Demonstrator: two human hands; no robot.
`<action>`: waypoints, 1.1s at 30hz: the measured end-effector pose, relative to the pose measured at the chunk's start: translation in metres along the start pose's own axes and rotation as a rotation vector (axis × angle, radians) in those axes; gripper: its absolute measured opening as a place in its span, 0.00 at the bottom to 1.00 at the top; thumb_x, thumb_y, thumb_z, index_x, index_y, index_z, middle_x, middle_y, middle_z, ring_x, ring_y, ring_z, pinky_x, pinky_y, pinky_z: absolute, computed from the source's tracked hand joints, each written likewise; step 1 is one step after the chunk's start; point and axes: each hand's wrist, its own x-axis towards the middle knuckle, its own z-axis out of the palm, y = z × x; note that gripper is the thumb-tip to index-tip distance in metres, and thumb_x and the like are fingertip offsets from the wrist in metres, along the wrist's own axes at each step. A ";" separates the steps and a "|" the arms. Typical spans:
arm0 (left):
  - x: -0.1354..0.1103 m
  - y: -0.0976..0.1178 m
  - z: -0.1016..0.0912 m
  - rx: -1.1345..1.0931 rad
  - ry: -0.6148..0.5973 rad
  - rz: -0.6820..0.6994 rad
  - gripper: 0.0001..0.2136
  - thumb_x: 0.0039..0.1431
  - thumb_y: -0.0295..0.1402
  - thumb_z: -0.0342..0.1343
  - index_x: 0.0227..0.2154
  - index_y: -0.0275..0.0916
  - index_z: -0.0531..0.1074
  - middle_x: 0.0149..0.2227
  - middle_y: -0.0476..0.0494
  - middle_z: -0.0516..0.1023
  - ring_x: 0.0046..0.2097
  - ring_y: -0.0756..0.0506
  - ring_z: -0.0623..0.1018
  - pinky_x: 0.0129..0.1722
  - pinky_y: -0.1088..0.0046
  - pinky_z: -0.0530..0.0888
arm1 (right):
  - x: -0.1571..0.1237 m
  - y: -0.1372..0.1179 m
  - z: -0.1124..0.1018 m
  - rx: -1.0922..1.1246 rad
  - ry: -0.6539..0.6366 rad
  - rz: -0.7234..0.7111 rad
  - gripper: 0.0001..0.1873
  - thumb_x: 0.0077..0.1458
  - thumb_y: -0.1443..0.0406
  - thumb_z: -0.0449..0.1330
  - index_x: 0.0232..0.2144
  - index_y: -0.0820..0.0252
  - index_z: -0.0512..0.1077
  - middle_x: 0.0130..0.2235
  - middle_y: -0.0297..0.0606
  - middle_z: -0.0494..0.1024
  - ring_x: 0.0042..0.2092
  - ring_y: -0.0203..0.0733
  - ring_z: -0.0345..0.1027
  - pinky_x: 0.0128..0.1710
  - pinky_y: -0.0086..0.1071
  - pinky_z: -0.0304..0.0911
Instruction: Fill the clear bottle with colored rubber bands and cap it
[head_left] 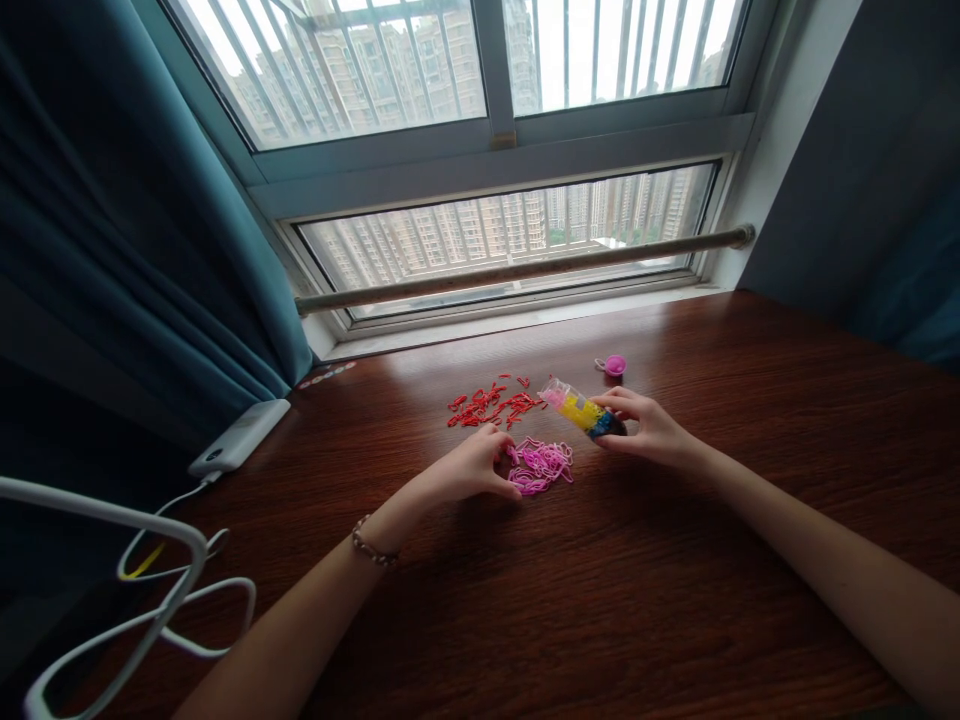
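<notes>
My right hand [641, 425] grips a small clear bottle [577, 408] near its dark end. Layers of pink, yellow, blue and black pieces fill the bottle, which is tilted with its clear end toward the upper left. My left hand [480, 465] is at the left edge of a pile of pink elastic bands [541, 466], thumb and fingers apart around that edge. Its fingertips touch or nearly touch the bands. Just beyond lies a scattered pile of red elastic bands [491, 405]. Behind my right hand sits a round pink cap [615, 366] with a small loop.
Everything lies on a dark brown wooden table [525, 610]. A white power bank [240, 437] with a cable is at the left edge. White tubing [112, 515] curves through the lower left. A metal rail [525, 270] crosses the window behind, beside a blue curtain [150, 200].
</notes>
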 end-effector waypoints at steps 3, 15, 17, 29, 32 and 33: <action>0.002 0.003 0.006 -0.026 0.020 0.017 0.21 0.36 0.44 0.64 0.33 0.36 0.72 0.33 0.46 0.67 0.31 0.49 0.68 0.28 0.76 0.66 | 0.000 -0.002 0.000 -0.001 -0.002 -0.006 0.23 0.46 0.63 0.63 0.46 0.58 0.68 0.41 0.39 0.68 0.41 0.43 0.65 0.38 0.33 0.64; 0.001 0.013 0.010 0.097 0.050 0.230 0.05 0.50 0.27 0.54 0.24 0.36 0.74 0.25 0.47 0.71 0.25 0.52 0.67 0.26 0.78 0.63 | 0.000 -0.006 0.001 -0.015 -0.005 -0.024 0.22 0.46 0.63 0.63 0.46 0.58 0.69 0.40 0.38 0.68 0.40 0.42 0.65 0.38 0.32 0.64; 0.001 0.015 0.011 0.157 0.045 0.250 0.06 0.50 0.26 0.53 0.22 0.36 0.73 0.24 0.48 0.70 0.25 0.52 0.67 0.26 0.78 0.62 | -0.001 -0.006 0.001 -0.015 -0.016 -0.023 0.22 0.46 0.63 0.63 0.46 0.58 0.69 0.40 0.38 0.68 0.40 0.42 0.65 0.38 0.32 0.64; 0.004 0.009 -0.001 -0.273 0.159 0.107 0.05 0.48 0.29 0.56 0.24 0.32 0.73 0.24 0.46 0.72 0.27 0.51 0.71 0.27 0.77 0.67 | -0.001 -0.007 -0.006 -0.008 -0.070 -0.039 0.22 0.46 0.65 0.63 0.46 0.60 0.69 0.39 0.39 0.68 0.39 0.42 0.65 0.39 0.33 0.63; 0.004 0.007 -0.007 -0.535 0.184 0.037 0.08 0.47 0.32 0.59 0.26 0.31 0.72 0.26 0.44 0.74 0.29 0.48 0.74 0.29 0.75 0.71 | -0.001 -0.008 -0.008 0.002 -0.120 -0.055 0.21 0.46 0.66 0.63 0.45 0.60 0.69 0.39 0.38 0.67 0.39 0.42 0.64 0.41 0.33 0.62; 0.005 0.008 -0.008 -0.597 0.190 0.032 0.09 0.46 0.33 0.59 0.27 0.30 0.72 0.26 0.44 0.74 0.29 0.48 0.75 0.30 0.74 0.72 | -0.001 -0.008 -0.008 0.004 -0.141 -0.060 0.22 0.46 0.66 0.63 0.45 0.60 0.69 0.39 0.38 0.67 0.39 0.42 0.64 0.41 0.33 0.61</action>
